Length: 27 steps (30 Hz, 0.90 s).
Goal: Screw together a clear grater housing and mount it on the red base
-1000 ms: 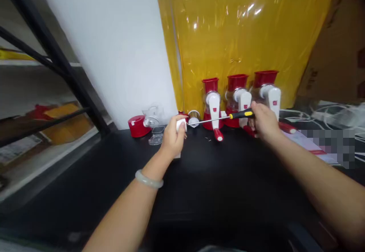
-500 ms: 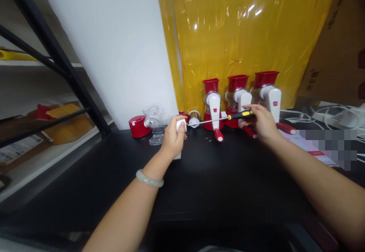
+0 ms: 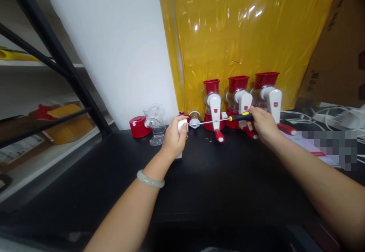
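Holds white part (image 3: 182,123) above table (image 3: 216,183), toward the back edge, with screwdriver (image 3: 237,117) run up to it.
Pinches white part between thumb and fingers of left hand (image 3: 173,137); closes fingers of right hand (image 3: 264,124) on screwdriver's rear end. Along back edge: three red-and-white grinders (image 3: 244,100); toward back left corner: red base (image 3: 139,128).

Nearer me, the black tabletop (image 3: 222,185) leaves room to pass. Ahead, the screwdriver (image 3: 239,117) bars the gap from my left hand (image 3: 173,137) to my right hand (image 3: 264,124); behind it three red-and-white grinders (image 3: 215,105) block me, and tangled white cables (image 3: 302,118) crowd the right.
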### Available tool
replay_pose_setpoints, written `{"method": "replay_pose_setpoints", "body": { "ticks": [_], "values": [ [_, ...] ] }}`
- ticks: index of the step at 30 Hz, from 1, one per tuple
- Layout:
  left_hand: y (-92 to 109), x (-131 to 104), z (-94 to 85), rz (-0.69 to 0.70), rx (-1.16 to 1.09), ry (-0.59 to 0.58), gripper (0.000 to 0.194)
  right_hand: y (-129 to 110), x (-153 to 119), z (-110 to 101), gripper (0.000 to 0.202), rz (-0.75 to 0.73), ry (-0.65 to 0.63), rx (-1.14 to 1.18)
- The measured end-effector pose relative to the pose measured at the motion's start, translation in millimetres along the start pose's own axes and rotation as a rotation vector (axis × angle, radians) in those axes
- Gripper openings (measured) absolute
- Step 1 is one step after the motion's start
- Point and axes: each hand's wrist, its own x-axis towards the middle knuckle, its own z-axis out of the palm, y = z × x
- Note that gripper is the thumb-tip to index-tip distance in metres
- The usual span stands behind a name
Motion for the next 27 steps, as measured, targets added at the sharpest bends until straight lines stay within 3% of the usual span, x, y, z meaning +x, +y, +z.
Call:
{"method": "replay_pose_setpoints", "body": {
  "ticks": [5, 19, 22, 27],
  "values": [
    [0.6, 2.5, -4.6, 0.103, 0.168, 0.026, 0.035, -5.0, -3.9, 0.7, 0.035, 0.012, 0.010, -0.039],
    [-4.9, 2.9, -9.2, 0.398, 0.233, 0.092, 0.043, -16.2, -11.5, 1.4, 0.050, 0.043, 0.000, -0.037],
    [-4.5, 4.9, -10.2, 0.454, 0.288, 0.096, 0.051, -15.0, -9.1, 0.7, 0.050, 0.080, 0.032, -0.035],
    [-3.6, 6.9, -9.6, 0.430, 0.314, 0.100, 0.071, -5.3, -1.4, -3.2, 0.046, 0.047, 0.005, 0.016]
  ]
}}
